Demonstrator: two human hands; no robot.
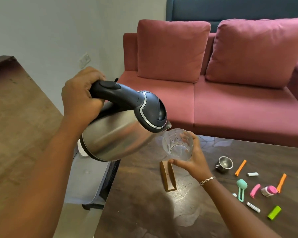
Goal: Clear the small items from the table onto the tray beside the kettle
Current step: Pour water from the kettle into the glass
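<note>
Left hand (81, 95): wrapped tight round the black handle of the steel kettle (117, 136), which is tipped hard with its spout right at the rim of the glass.
Right hand (194, 162): fingers curled round a clear glass (177, 145), held up in the air over the tabletop (144, 203).
Small items: all lying at the right of the tabletop, none on the tray. There's a little steel cup (224, 164), two orange clips (240, 167), a teal scoop (241, 184), a pink clip (255, 190), a pink-capped bottle (269, 190) and a green lighter-looking thing (274, 213).
Tray (86, 177): pale grey, low down just left of the tabletop, partly hidden under the kettle.
Spill risk: can't tell if water's coming out, but tilt and glass mismatch = splash on fingers or tabletop.
Slip risk: glass is gripped one-handed and could slide if wet.
Task risk: both hands are full, so nothing gets cleared till those are parked. If the kettle lands on the tray, it probably eats up room.
</note>
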